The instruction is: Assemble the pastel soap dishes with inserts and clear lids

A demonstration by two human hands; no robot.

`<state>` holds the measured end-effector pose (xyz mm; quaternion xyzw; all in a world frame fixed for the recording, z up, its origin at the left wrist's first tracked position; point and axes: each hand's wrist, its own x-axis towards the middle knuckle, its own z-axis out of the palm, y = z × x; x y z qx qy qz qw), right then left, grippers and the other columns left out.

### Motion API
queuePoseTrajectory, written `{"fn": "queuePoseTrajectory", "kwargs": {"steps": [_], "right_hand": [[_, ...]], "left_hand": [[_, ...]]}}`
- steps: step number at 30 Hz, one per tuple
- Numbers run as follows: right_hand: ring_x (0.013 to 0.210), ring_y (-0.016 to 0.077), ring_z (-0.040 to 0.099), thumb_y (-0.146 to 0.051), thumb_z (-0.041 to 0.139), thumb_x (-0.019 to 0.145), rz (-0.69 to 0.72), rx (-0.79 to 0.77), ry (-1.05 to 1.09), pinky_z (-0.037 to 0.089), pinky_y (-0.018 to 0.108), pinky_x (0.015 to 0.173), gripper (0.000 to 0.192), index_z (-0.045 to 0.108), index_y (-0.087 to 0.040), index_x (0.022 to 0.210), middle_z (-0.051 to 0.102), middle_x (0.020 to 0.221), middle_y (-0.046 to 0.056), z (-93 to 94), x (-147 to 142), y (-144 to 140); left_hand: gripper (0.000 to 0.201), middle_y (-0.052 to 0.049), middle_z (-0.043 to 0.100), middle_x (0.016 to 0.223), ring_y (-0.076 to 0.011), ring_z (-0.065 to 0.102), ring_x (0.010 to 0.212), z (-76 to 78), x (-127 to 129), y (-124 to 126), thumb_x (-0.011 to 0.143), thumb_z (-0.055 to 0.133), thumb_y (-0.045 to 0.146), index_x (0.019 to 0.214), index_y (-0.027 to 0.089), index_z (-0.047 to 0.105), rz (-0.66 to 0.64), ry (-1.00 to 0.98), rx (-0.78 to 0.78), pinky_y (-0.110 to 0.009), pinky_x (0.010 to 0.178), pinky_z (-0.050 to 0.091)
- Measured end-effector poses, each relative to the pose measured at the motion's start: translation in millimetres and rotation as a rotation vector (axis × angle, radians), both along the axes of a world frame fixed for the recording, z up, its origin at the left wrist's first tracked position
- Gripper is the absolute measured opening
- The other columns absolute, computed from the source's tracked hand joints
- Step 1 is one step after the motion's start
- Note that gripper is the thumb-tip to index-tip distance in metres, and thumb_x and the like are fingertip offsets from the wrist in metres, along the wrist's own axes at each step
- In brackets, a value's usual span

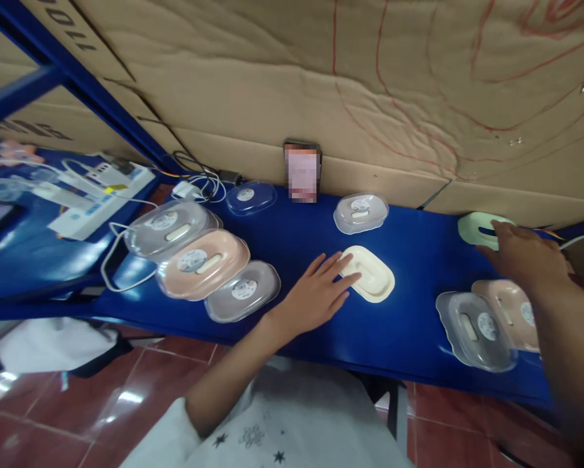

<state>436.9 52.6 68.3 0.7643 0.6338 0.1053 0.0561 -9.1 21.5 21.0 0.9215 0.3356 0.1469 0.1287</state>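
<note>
On the blue table (419, 260), the left hand (316, 292) lies spread, fingertips touching the cream tray (372, 276).

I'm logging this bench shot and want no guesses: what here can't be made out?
- Phone screen, head view: blurred out.
- Round labels on the clear lids: print too small.
- Green tray: partly hidden by the right hand.
- Left hand fingertips cover the cream tray edge.

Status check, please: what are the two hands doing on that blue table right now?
Left hand open, fingers touching cream lid. Right hand open over green lid. Nothing between them.
</note>
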Motion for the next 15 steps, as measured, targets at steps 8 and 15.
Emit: {"fn": "queuePoseTrajectory", "kwargs": {"steps": [8, 15], "right_hand": [[0.101, 0.0321, 0.078, -0.051, 0.062, 0.104, 0.226, -0.085, 0.08, 0.043, 0.043, 0.081, 0.049, 0.075, -0.012, 0.132, 0.079, 0.116, 0.027, -39.1, -1, 17], [0.118, 0.0359, 0.073, -0.05, 0.061, 0.106, 0.636, -0.026, 0.258, 0.052, 0.053, 0.104, 0.056, 0.059, -0.014, 0.15, 0.076, 0.13, 0.02, -36.2, -149, -48]], "left_hand": [[0.021, -0.008, 0.074, 0.117, -0.0243, 0.067, 0.103, -26.5, -31, -40, 0.105, 0.058, 0.013, 0.119, 0.022, 0.072, 0.066, 0.02, 0.073, -0.042, 0.089, 0.052], [0.041, -0.013, 0.069, 0.13, -0.0254, 0.07, 0.109, -45.2, -47, -50, 0.106, 0.065, 0.024, 0.146, 0.025, 0.061, 0.2, -0.214, 0.079, -0.041, 0.094, 0.059]]}}
